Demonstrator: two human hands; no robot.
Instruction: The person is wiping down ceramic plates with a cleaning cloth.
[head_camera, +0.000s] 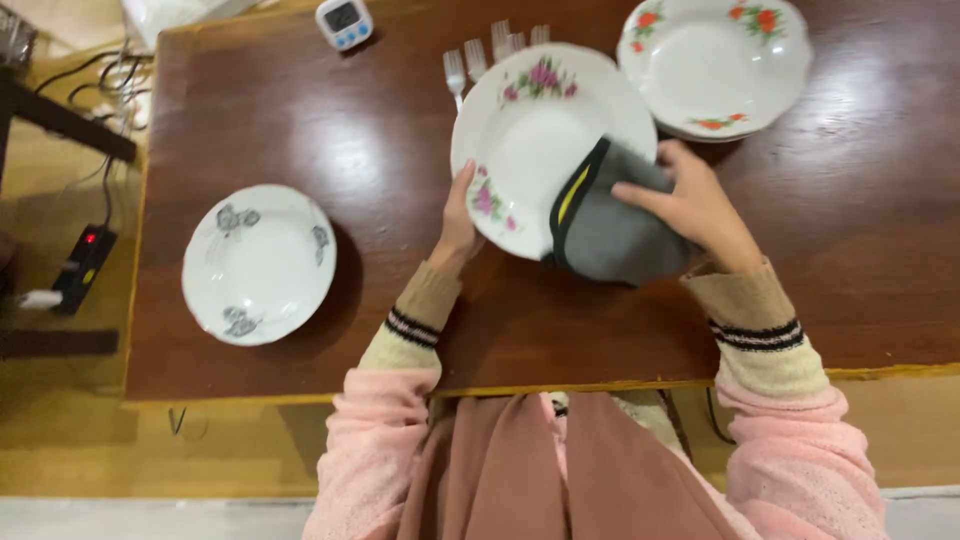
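Between the two hands, in the head view, a white plate with pink flowers (535, 130) is held tilted above the dark wooden table (300, 130). The left hand (460, 215) grips its lower left rim, thumb on the face near a flower print and the other fingers hidden behind the plate, so the hold is narrow and closed on the rim. The right hand (695, 200) lies on the plate's lower right edge, fingers spread flat and pressing a grey cloth with a black and yellow border (610, 225) against it. The cloth wraps over that edge and hangs below the fingers, toward the person. From the right fingertips, the bare face of the plate stretches up and to the left; the left hand is the nearer one to the lower rim. Both forearms reach in from below in pink sleeves with striped cuffs, wrists bent slightly inward.

Beyond the fingers, several forks (490, 50) lie partly hidden by the plate. Farther right sits a plate with red flowers (715, 60), well left a plate with grey flowers (258, 262), and a small white timer (344, 20) at the far edge.
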